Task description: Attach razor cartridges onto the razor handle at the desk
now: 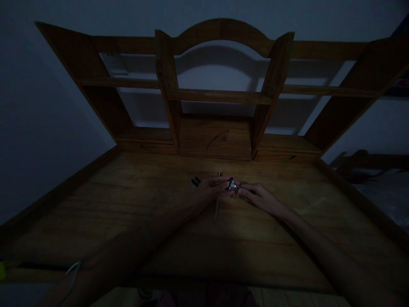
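Both of my hands meet above the middle of the wooden desk around a small dark and silver metal piece [232, 185]; its exact kind is too small and dim to make out. My left hand [217, 186] is closed on its left side, fingers pressed together. From the right, my right hand [254, 194] pinches its silver end. A thin pale cable or stick [216, 209] lies on the desk under my left hand, its far end showing just beyond the fingers. Left of that hand lie small dark pieces [196, 181].
The wooden desk [153, 183] has a raised rim on its left and right sides. At its back stands a wooden shelf unit [220, 97] with an arched top and small drawers. A power socket strip [114, 64] is on the wall behind. The room is very dim.
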Available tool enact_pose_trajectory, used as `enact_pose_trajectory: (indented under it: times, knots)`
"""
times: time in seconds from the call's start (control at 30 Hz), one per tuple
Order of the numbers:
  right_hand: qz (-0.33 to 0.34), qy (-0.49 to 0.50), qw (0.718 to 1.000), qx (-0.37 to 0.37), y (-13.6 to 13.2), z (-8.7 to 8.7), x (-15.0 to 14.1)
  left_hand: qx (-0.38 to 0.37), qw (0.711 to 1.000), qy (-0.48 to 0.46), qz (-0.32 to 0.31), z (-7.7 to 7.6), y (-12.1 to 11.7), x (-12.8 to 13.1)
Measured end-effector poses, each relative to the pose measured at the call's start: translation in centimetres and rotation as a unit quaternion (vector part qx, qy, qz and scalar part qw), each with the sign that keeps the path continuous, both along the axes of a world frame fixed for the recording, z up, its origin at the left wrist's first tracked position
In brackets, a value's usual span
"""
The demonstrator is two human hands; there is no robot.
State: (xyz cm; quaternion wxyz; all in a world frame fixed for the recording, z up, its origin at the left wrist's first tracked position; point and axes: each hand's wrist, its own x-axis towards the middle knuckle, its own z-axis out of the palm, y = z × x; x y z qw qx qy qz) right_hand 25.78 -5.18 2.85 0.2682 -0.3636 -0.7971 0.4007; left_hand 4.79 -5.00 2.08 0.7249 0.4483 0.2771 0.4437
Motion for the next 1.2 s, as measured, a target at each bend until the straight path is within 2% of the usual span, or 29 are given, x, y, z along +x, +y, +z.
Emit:
enact_pose_trajectory:
  times: [0.37, 0.53, 0.73, 1.0, 1.2]
  knots:
    - [0.01, -0.015, 0.999, 0.031, 0.17, -0.02, -0.05, 0.017, 0.997, 0.067, 0.032, -0.4, 0.43, -0.33]
    - [-0.006, -0.03, 0.999, 0.038, 0.18, -0.1, -0.07, 0.029, 0.995, 0.088, 0.044, -0.62, 0.52, -0.44]
    - [-0.003, -0.031, 0.998, 0.052, 0.21, -0.15, -0.05, 0.066, 0.994, 0.083, 0.01, -0.43, 0.5, -0.52]
    - [0.002, -0.017, 0.999, 0.04, 0.04, 0.12, -0.1, 0.069, 0.995, 0.065, -0.008, -0.16, 0.44, -0.67]
    - [-0.009, -0.035, 0.998, 0.044, -0.02, 0.13, -0.1, 0.035, 0.995, 0.094, 0.026, -0.25, 0.56, -0.75]
